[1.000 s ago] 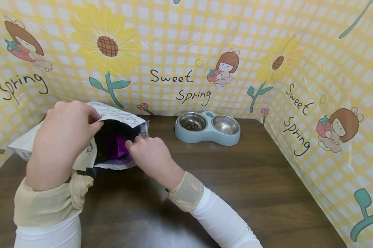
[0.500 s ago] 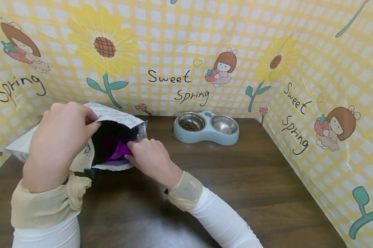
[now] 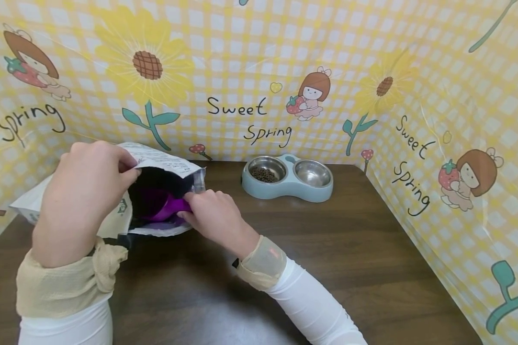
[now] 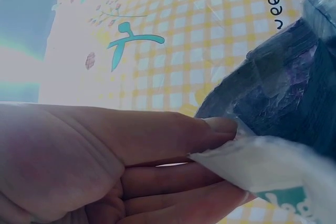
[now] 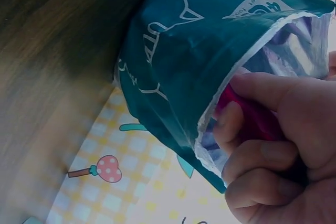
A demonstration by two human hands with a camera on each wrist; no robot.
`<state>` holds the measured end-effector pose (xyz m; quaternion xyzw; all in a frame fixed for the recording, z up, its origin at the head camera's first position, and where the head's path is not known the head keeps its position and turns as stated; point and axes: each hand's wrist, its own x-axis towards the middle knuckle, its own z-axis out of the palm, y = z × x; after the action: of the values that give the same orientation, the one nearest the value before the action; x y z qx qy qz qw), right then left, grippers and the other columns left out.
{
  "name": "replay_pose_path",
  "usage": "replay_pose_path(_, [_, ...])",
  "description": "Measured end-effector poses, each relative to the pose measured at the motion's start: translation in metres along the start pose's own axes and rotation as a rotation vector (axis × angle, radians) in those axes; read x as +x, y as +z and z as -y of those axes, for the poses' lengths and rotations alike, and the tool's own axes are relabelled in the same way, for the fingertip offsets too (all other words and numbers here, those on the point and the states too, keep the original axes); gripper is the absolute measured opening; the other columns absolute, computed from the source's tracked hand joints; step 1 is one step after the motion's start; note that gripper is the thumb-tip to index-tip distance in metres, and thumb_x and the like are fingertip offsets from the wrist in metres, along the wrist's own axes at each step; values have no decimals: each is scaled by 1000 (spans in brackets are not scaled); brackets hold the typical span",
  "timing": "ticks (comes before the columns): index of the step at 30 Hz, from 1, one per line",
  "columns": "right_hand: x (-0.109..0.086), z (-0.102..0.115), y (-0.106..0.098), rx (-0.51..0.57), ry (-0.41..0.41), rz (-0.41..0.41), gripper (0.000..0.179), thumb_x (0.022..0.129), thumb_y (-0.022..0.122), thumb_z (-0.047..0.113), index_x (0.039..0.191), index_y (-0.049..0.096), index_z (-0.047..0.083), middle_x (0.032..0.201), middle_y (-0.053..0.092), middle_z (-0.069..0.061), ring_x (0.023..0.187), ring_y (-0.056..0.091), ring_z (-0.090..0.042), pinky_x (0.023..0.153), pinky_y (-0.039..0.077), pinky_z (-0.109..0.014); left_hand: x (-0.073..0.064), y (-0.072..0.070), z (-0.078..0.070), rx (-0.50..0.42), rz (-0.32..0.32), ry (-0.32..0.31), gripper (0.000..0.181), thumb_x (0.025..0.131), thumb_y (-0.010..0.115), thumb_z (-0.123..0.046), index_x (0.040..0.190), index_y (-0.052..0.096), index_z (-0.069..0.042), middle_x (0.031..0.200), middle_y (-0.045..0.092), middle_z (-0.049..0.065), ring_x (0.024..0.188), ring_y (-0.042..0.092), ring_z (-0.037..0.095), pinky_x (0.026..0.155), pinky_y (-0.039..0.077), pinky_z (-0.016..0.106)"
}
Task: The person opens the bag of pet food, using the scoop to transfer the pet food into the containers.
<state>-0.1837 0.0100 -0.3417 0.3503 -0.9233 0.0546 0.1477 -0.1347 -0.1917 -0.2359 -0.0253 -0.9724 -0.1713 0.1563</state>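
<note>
A pet food bag [image 3: 166, 160] lies on its side at the left of the table, its mouth gaping toward the right. My left hand [image 3: 80, 201] pinches the upper rim of that mouth; in the left wrist view the thumb and fingers [image 4: 157, 135] clasp the bag's white edge. At the opening my right hand [image 3: 218, 218] grips the handle of a purple scoop [image 3: 170, 207], whose bowl reaches into the dark inside of the bag. The right wrist view shows curled fingers round the scoop [image 5: 257, 119] beside the bag's green side [image 5: 184, 61]. What the scoop contains is hidden.
A light blue double feeder [image 3: 287, 192] stands at the back of the brown table [image 3: 328, 268], right of the bag. Brown kibble [image 3: 263, 175] lies in its left steel bowl; the right steel bowl [image 3: 312, 173] is bare. Patterned cloth walls [image 3: 242, 57] enclose the back and sides.
The right hand has shifted slightly to the right, and more of the purple scoop shows at the bag's mouth. My left hand keeps its hold on the rim.
</note>
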Motion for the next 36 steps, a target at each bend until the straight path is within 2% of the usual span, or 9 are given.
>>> replay_pose_path(9, [-5, -1, 3, -20, 8, 30, 35, 107, 66, 50, 104, 70, 15, 82, 75, 3, 70, 75, -15, 56, 56, -32, 0, -1, 1, 0, 0, 10, 21, 100, 72, -16, 104, 84, 0, 97, 81, 26, 87, 69, 59, 72, 54, 69])
replay_pose_path(18, [-9, -9, 6, -40, -17, -30, 33, 110, 61, 48, 111, 65, 15, 81, 75, 2, 76, 79, -18, 58, 60, -36, 1, -1, 1, -7, -3, 7, 21, 100, 71, -17, 105, 84, -1, 99, 81, 26, 90, 67, 62, 75, 52, 71])
replay_pose_path(25, [-10, -16, 2, -27, 3, 3, 33, 112, 58, 47, 113, 62, 14, 80, 70, 3, 69, 72, -14, 55, 56, -32, 1, -1, 1, -8, 1, 10, 20, 100, 71, -16, 105, 84, 0, 97, 81, 25, 89, 68, 61, 74, 52, 70])
replay_pose_path(36, [-9, -25, -2, 17, -15, 47, 32, 113, 54, 44, 119, 58, 13, 81, 64, 4, 64, 63, -13, 52, 50, -28, 0, 0, 1, -10, 6, 0, 21, 100, 71, -16, 106, 83, 0, 97, 81, 26, 91, 67, 61, 75, 51, 70])
